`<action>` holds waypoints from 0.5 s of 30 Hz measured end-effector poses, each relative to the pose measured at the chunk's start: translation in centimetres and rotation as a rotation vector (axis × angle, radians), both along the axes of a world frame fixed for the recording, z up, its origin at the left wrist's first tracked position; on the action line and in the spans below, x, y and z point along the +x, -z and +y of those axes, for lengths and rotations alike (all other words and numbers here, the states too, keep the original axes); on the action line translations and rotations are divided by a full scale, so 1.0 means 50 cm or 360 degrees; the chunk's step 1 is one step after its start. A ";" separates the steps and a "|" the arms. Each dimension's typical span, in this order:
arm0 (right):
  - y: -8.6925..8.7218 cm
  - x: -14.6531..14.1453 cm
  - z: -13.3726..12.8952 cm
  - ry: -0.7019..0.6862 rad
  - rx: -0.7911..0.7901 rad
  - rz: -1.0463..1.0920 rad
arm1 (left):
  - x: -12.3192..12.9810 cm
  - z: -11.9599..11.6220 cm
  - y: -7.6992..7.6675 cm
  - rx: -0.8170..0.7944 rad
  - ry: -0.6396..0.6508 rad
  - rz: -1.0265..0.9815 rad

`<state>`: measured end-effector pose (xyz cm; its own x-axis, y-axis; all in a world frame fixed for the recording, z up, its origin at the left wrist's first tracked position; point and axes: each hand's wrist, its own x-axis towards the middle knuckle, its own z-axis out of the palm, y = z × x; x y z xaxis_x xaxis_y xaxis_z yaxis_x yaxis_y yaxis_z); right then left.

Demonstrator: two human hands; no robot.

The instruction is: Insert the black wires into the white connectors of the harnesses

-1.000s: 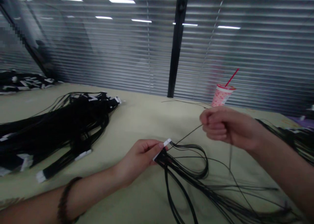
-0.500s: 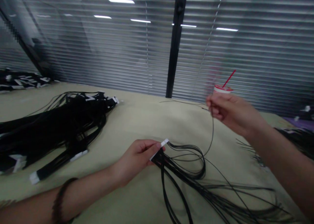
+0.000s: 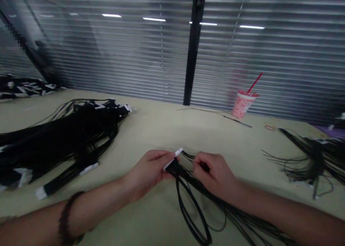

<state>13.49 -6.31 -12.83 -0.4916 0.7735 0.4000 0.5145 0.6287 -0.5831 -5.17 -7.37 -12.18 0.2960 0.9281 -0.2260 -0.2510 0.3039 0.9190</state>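
My left hand (image 3: 155,167) pinches a white connector (image 3: 169,164) at the end of a black wire harness (image 3: 194,212). A second white connector (image 3: 179,151) sticks up past the thumb. Close by on the right, my right hand (image 3: 212,172) is curled, thumb against forefinger, over the wires that leave the connector. The fingers look closed on thin black wires (image 3: 188,156), though how many is hidden by the hand. Below both hands, part of the harness hangs in a loop, and the rest runs under my right forearm.
A big heap of black harnesses (image 3: 72,141) lies left, another pile (image 3: 29,87) beyond it. Loose wires (image 3: 314,159) lie right. A pink cup (image 3: 242,104) with a red straw stands near the window blinds (image 3: 121,51). A thin pen-like tool (image 3: 237,121) and rubber bands (image 3: 269,127) lie nearby.
My right hand has come down and left from in front of the cup, where it held up one wire, to the wires beside the connector. My left hand has barely moved.
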 end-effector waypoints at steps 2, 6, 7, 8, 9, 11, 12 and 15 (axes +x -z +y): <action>0.000 -0.001 0.002 0.0007 -0.0007 0.0043 | 0.000 0.001 0.001 -0.0016 -0.0026 0.0001; 0.001 -0.002 0.001 0.0019 -0.0001 -0.0002 | 0.001 0.002 -0.001 -0.0065 -0.0039 -0.0020; 0.002 -0.002 0.000 0.0022 0.0000 -0.0020 | 0.002 0.002 -0.002 -0.0073 -0.0031 -0.0030; 0.003 -0.002 0.000 0.0025 0.0002 -0.0033 | 0.002 0.001 -0.002 -0.0070 -0.0019 -0.0038; 0.003 -0.002 0.000 0.0023 0.0002 -0.0042 | 0.003 0.001 -0.002 -0.0061 -0.0013 -0.0042; 0.004 -0.002 0.000 0.0027 0.0008 -0.0047 | 0.003 0.000 -0.002 -0.0043 -0.0011 -0.0038; 0.005 -0.002 0.000 0.0029 0.0005 -0.0049 | 0.003 0.000 -0.002 -0.0034 -0.0013 -0.0033; 0.004 -0.003 -0.001 0.0042 -0.0013 -0.0055 | 0.002 0.001 -0.002 -0.0016 -0.0005 -0.0033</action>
<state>13.35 -6.36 -13.05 -0.4846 0.7895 0.3766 0.5506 0.6098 -0.5700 -5.05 -7.34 -12.06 0.2981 0.9266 -0.2291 -0.2710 0.3123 0.9105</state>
